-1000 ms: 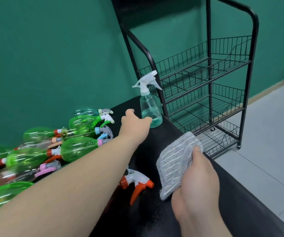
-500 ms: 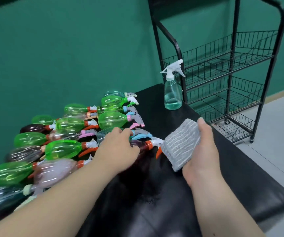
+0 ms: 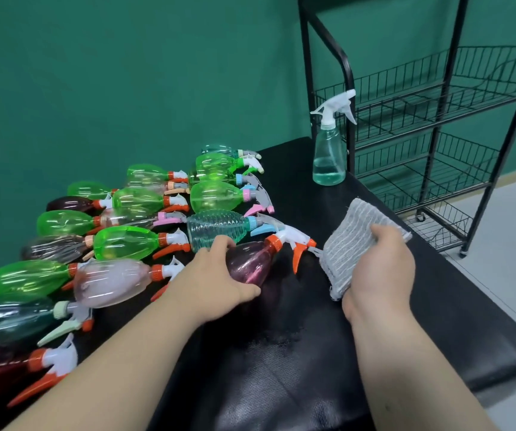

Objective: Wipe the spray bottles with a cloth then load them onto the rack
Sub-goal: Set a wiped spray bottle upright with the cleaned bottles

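Left hand: fingers curled round the purple spray bottle, which is laid on its side at frame centre.
Right hand: the grey cloth is gripped, right of centre.
Rack: stood at upper right.
Other bottles: laid in rows at left.
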